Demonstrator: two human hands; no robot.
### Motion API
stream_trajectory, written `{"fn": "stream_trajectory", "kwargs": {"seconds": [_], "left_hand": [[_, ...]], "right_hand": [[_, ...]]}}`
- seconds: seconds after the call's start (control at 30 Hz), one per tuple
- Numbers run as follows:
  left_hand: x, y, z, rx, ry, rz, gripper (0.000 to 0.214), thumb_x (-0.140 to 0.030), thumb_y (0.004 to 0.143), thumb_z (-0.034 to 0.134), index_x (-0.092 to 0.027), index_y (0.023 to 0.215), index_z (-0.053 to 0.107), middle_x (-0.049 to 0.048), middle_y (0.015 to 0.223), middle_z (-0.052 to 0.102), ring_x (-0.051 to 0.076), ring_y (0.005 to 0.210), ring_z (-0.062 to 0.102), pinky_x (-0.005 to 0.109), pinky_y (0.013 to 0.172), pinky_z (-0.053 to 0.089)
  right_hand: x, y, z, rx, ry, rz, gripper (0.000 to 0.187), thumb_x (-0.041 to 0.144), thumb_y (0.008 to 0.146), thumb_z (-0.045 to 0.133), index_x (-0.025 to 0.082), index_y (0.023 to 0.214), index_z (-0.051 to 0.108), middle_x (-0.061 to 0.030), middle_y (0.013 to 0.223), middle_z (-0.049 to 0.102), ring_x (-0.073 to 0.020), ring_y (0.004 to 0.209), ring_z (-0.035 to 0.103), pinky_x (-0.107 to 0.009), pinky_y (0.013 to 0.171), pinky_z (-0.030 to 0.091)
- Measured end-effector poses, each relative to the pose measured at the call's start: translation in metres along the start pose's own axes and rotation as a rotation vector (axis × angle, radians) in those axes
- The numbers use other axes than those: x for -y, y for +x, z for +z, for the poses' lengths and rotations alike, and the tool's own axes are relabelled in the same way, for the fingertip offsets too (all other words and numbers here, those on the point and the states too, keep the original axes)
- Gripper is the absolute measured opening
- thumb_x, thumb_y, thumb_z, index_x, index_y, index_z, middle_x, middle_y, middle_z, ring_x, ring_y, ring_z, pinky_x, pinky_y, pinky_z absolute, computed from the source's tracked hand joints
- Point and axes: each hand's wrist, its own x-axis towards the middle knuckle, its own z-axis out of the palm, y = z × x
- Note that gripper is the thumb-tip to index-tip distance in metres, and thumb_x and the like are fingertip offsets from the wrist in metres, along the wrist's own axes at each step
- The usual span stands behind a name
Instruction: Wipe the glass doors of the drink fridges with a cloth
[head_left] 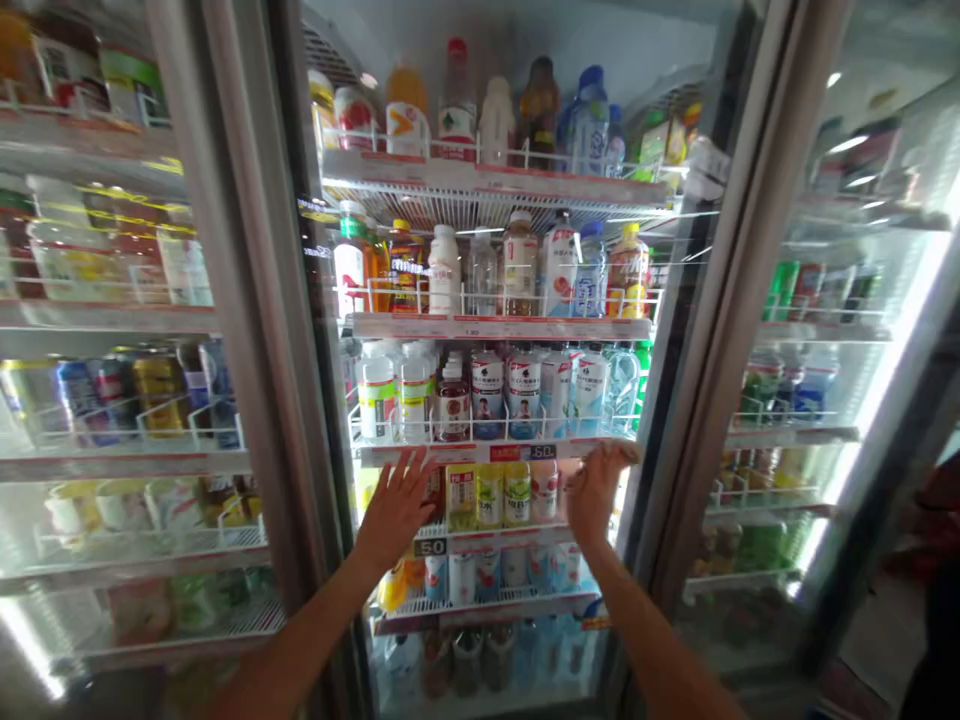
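Observation:
Both my hands are inside a lit drinks fridge, at the front edge of a middle shelf. A price strip [465, 454] with red and dark tags runs along that edge. My left hand [396, 505] is open with fingers spread, its tips at the strip's left part. My right hand [596, 490] is bent around the strip's right end, fingers closed against it; the thumb side is partly blurred. Above the strip stand dark-labelled bottles [487, 390] behind a white wire rail. Between my hands, yellow-green bottles [489, 495] stand on the shelf below.
Bottles of juice [407, 110] and other drinks fill the upper shelves. Cans [463, 578] stand low, near a dark price tag [430, 547]. Metal door frames [255, 300] flank the opening. Neighbouring fridge sections hold more drinks, including cans [157, 390] on the left.

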Motion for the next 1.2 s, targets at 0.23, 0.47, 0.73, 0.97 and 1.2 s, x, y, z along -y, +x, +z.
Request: {"fn": "stream_trajectory", "kwargs": {"seconds": [0.23,0.47,0.73,0.97,1.2], "left_hand": [[0.005,-0.004,0.001,0.028,-0.003,0.014,0.057,-0.046,0.085,0.045,-0.019,0.135,0.039,0.0083,0.142,0.036,0.023,0.136,0.024,0.040,0.109,0.023],[0.011,-0.030,-0.001,0.031,-0.039,-0.005,0.052,-0.039,0.088,0.039,-0.018,0.135,0.038,0.0062,0.141,0.038,0.021,0.135,0.026,0.042,0.110,0.019],[0.016,-0.043,-0.003,0.040,-0.067,-0.052,0.047,-0.030,0.086,0.036,-0.016,0.130,0.045,0.0063,0.140,0.039,0.022,0.133,0.030,0.044,0.109,0.021],[0.019,-0.049,-0.007,0.015,-0.051,-0.094,0.050,-0.023,0.083,0.038,-0.013,0.132,0.041,0.0111,0.141,0.037,0.023,0.133,0.030,0.045,0.107,0.025],[0.025,-0.050,-0.009,-0.045,-0.052,-0.188,0.056,-0.022,0.083,0.039,-0.007,0.136,0.030,0.0172,0.144,0.030,0.026,0.135,0.024,0.046,0.105,0.030]], "right_hand": [[0.045,-0.034,0.010,0.332,0.096,-0.323,0.057,0.008,0.084,0.036,0.024,0.138,0.032,-0.0065,0.144,0.035,-0.0213,0.138,0.018,-0.048,0.107,0.032],[0.060,-0.031,0.010,0.228,0.052,-0.137,0.059,0.009,0.084,0.032,0.017,0.142,0.023,-0.0111,0.149,0.021,-0.0248,0.139,0.009,-0.052,0.105,0.032],[0.061,-0.005,0.009,0.242,0.047,-0.230,0.057,0.009,0.084,0.036,0.021,0.139,0.030,-0.0073,0.148,0.025,-0.0221,0.139,0.014,-0.049,0.106,0.031],[0.095,-0.033,0.014,0.489,0.119,-0.633,0.058,0.005,0.081,0.037,0.023,0.136,0.037,-0.0026,0.143,0.037,-0.0179,0.139,0.015,-0.043,0.110,0.027],[0.125,0.005,0.031,0.415,0.062,-0.462,0.054,0.011,0.084,0.039,0.020,0.137,0.036,-0.0073,0.145,0.033,-0.0214,0.139,0.011,-0.048,0.110,0.021]]}}
